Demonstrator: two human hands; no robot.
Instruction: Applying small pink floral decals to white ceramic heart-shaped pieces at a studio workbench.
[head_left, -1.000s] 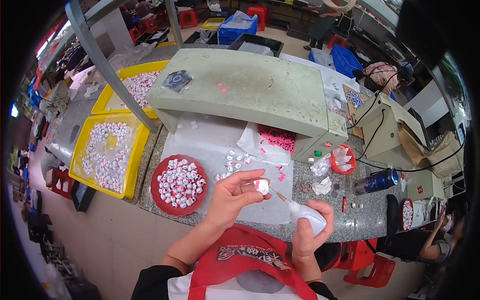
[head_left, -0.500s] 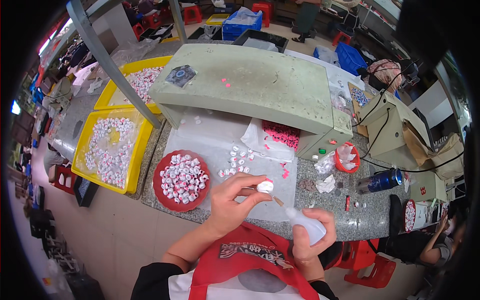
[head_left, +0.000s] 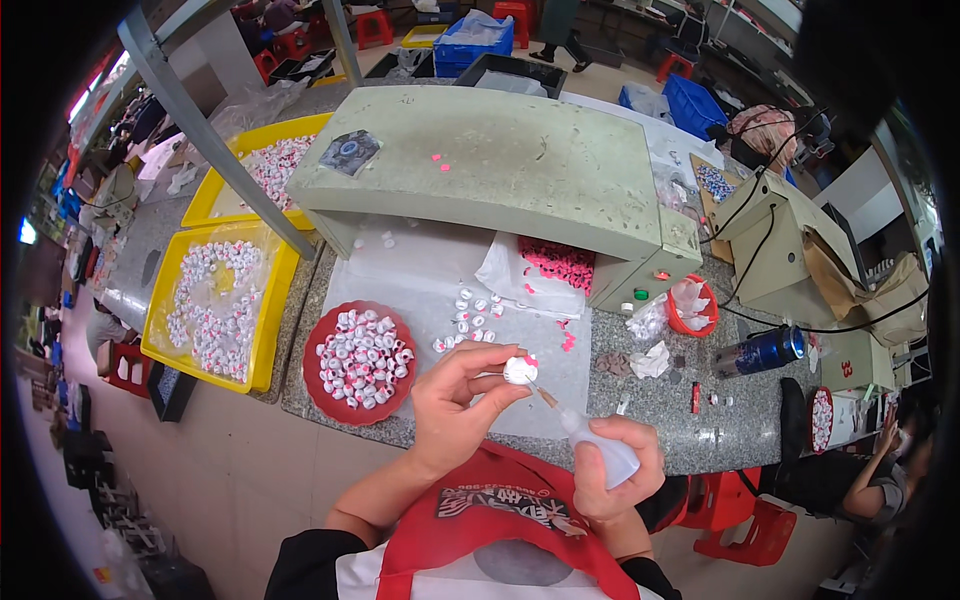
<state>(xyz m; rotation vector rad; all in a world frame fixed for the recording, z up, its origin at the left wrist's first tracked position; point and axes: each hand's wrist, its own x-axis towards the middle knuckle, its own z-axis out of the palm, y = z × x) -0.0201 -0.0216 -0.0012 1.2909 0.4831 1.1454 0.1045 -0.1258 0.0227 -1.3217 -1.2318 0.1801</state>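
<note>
My left hand (head_left: 455, 402) pinches a small white cap-like piece (head_left: 519, 371) with a pink spot between thumb and fingers, held over the table's front edge. My right hand (head_left: 612, 478) grips a small translucent squeeze bottle (head_left: 600, 452). Its thin brown nozzle points up-left and touches the white piece. A red round dish (head_left: 322, 395) full of the same small white and pink pieces stands just left of my left hand. More loose pieces (head_left: 470, 318) lie on the white sheet (head_left: 400, 280) behind my hands.
A large pale green machine cover (head_left: 500, 165) spans the table's back. Two yellow trays (head_left: 266, 330) of white pieces sit at the left. A bag of pink bits (head_left: 555, 262), a red cup (head_left: 692, 305), a blue bottle (head_left: 762, 350) and crumpled tissue (head_left: 650, 360) lie to the right. A person sits at far right.
My left hand has turned the white piece slightly and kept it at the nozzle tip. The right hand with the bottle has stayed nearly still.
</note>
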